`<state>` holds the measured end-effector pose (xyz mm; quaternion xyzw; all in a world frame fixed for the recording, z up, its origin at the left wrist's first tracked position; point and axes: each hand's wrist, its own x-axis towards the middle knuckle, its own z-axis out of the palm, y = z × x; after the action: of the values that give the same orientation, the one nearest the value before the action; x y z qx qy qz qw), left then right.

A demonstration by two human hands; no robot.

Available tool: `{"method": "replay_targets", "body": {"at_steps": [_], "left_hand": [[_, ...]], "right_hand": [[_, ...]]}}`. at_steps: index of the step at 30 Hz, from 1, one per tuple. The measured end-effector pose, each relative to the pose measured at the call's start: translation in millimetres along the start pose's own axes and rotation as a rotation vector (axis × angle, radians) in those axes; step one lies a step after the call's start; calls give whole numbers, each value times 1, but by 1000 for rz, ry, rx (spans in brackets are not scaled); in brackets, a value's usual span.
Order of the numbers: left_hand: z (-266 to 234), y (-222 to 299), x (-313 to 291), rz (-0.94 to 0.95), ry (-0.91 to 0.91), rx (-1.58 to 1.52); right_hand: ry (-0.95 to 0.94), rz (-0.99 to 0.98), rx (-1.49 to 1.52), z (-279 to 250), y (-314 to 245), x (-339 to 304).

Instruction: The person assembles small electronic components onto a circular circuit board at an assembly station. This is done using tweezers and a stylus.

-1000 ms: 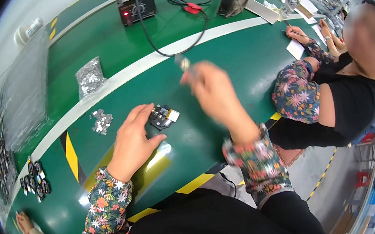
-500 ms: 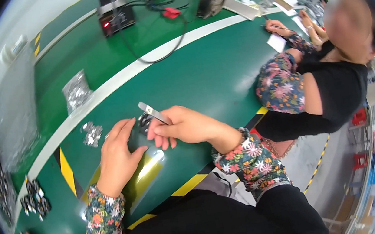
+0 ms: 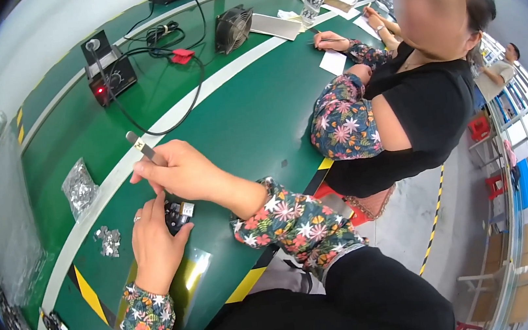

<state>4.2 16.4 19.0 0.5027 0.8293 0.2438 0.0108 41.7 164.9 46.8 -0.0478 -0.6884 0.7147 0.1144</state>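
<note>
Left hand [image 3: 155,242] at small black component [image 3: 177,217], on green tabletop [image 3: 253,127].
Left fingers and thumb: curved round component, grip unclear. Slim grey metal tweezers [image 3: 145,148]: slanted. Component: irregular dark body, pale rectangular patch at right. Right hand [image 3: 180,170]: fingers clasping tweezers.

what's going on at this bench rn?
A person's left hand is at a small black part on the green bench, thumb and fingers around it; how firm the grip is can't be told. The right hand holds a slim metal tool just beyond it. Loose silver pieces lie left of the left hand. A co-worker sits to the right.
</note>
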Motion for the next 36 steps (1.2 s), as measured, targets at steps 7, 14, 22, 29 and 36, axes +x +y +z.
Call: {"method": "replay_targets", "body": {"at_steps": [7, 14, 22, 29, 36], "left_hand": [[-4, 0, -5, -2, 47, -156], [-36, 0, -29, -84, 117, -333], [-39, -25, -70, -156, 183, -614], [-33, -34, -92, -388, 299, -1261], [-30, -40, -92, -579, 285, -1339]], "right_hand": [[276, -116, -535, -11, 16, -5], [-171, 58, -340, 12, 30, -4], [-315, 220, -175, 36, 16, -12], [-285, 393, -2, 62, 24, -24], [-219, 178, -174, 72, 26, -32]]}}
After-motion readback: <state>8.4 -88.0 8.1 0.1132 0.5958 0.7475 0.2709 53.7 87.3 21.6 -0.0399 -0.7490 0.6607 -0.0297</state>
